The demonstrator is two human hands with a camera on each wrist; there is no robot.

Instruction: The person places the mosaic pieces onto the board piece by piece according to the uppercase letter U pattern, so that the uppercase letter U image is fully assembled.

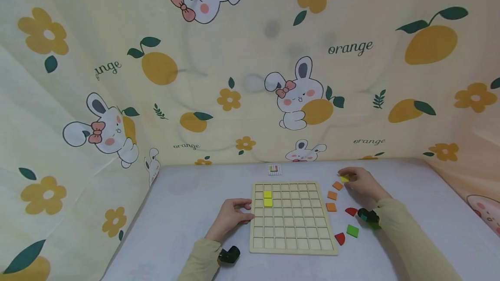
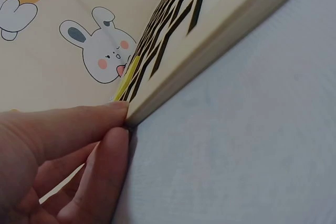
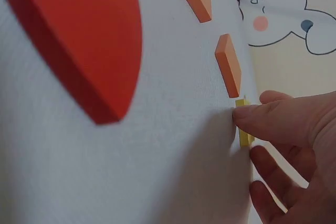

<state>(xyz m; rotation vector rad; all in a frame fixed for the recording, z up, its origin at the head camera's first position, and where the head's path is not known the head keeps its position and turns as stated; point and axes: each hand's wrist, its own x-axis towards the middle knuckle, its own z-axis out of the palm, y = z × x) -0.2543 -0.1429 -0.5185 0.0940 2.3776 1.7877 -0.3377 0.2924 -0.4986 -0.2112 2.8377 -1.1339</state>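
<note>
A pale wooden grid board (image 1: 289, 248) lies on the table, with two yellow square tiles (image 1: 268, 202) one above the other in its upper left cells. My left hand (image 1: 231, 217) holds the board's left edge with curled fingers. In the left wrist view, two fingertips (image 2: 119, 109) meet at the board's edge (image 2: 220, 51). Beyond the board's far right corner, my right hand (image 1: 361, 181) pinches a yellow tile (image 3: 243, 136) near the table surface. Its thumb covers part of the tile, so whether another piece lies behind cannot be told.
Orange tiles (image 1: 332, 195) lie in a row along the board's right side. Nearer me are red curved pieces (image 1: 340, 239) and a green tile (image 1: 353, 230); another green piece (image 1: 374, 225) is partly under the right wrist. A small patterned card (image 1: 275, 169) lies behind the board, before a printed curtain (image 1: 250, 125).
</note>
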